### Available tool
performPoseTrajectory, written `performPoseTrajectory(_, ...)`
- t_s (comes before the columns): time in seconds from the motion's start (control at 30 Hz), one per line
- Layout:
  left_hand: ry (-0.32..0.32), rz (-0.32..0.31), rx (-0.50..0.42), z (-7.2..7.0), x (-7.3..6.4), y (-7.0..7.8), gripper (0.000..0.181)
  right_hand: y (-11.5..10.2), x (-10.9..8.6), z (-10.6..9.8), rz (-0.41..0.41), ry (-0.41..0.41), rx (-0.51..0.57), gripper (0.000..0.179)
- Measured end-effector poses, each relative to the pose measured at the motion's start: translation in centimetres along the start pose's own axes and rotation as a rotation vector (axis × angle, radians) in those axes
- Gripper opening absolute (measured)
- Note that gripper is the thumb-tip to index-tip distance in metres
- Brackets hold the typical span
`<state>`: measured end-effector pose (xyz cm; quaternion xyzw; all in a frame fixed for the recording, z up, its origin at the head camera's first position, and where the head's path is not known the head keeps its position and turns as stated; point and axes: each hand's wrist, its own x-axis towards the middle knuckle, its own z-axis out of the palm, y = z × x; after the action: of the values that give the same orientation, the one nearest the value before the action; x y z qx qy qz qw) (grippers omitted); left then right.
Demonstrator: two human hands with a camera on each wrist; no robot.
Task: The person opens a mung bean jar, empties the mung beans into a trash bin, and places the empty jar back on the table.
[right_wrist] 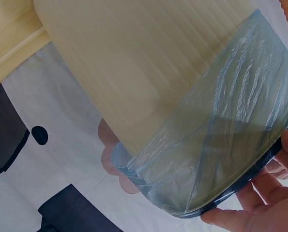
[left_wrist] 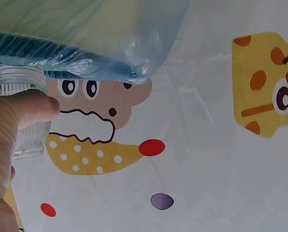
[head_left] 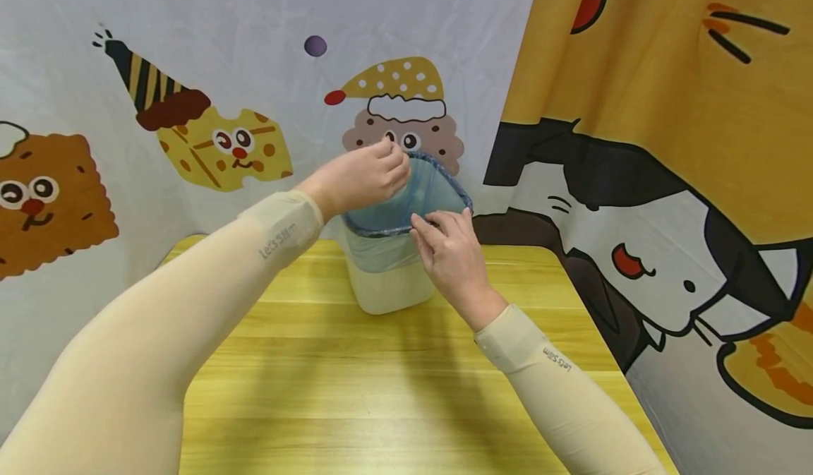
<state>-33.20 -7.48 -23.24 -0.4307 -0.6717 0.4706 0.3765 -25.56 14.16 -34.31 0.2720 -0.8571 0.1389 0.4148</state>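
Observation:
A cream trash bin (head_left: 394, 295) stands on the table, lined with a translucent blue plastic bag (head_left: 375, 255) folded over its dark rim (head_left: 384, 232). My left hand (head_left: 367, 177) is above the bin's left side. In the left wrist view that hand grips a clear ribbed jar (left_wrist: 33, 137), close to the bag-covered rim; from the head the jar is hidden behind the hand. My right hand (head_left: 452, 255) pinches the near right part of the rim. The right wrist view has its thumb outside and its fingers (right_wrist: 267, 188) over the edge.
The bin is near the back of a yellow wood-grain table (head_left: 356, 383). Close behind hangs a white cartoon-printed cloth (head_left: 254, 9), and a yellow and black printed cloth (head_left: 667, 143) hangs along the right side.

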Motion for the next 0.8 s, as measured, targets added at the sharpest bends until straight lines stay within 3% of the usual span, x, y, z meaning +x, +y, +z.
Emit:
performPoseTrajectory(0.07, -0.012, -0.057, -0.112, -0.1, -0.1, -0.1, 0.036, 0.0, 0.0, 0.0, 0.001, -0.001, -0.001, 0.027)
performPoseTrajectory(0.17, -0.013, -0.224, -0.364, -0.2, -0.3, -0.4, 0.038, 0.0, -0.1, 0.1, 0.002, -0.003, -0.001, 0.028)
performPoseTrajectory(0.27, 0.01, -0.467, -0.68, -0.4, -1.1, -0.9, 0.05, 0.0, -0.1, 0.1, 0.004, -0.001, 0.004, 0.028)
performPoseTrajectory(0.4, 0.015, -0.861, -1.043, -0.8, -3.4, -1.4, 0.081, -0.2, -0.1, 0.1, 0.003, 0.014, 0.019, 0.028)
performPoseTrajectory(0.53, 0.06, -1.271, -1.253, -1.1, -6.5, -0.4, 0.093, -0.3, -0.1, 0.1, 0.006, 0.021, 0.025, 0.028)
performPoseTrajectory(0.63, 0.125, -1.521, -1.347, -1.0, -8.9, 1.6, 0.097, -0.3, -0.1, 0.1, 0.008, 0.017, 0.024, 0.028)
performPoseTrajectory(0.73, 0.1, -1.675, -1.431, -0.4, -11.5, 4.2, 0.102, -0.3, -0.1, 0.1, 0.008, 0.02, 0.023, 0.028)
performPoseTrajectory(0.8, 0.048, -1.721, -1.491, 0.3, -13.1, 6.2, 0.104, -0.2, -0.1, 0.1, 0.008, 0.025, 0.021, 0.027)
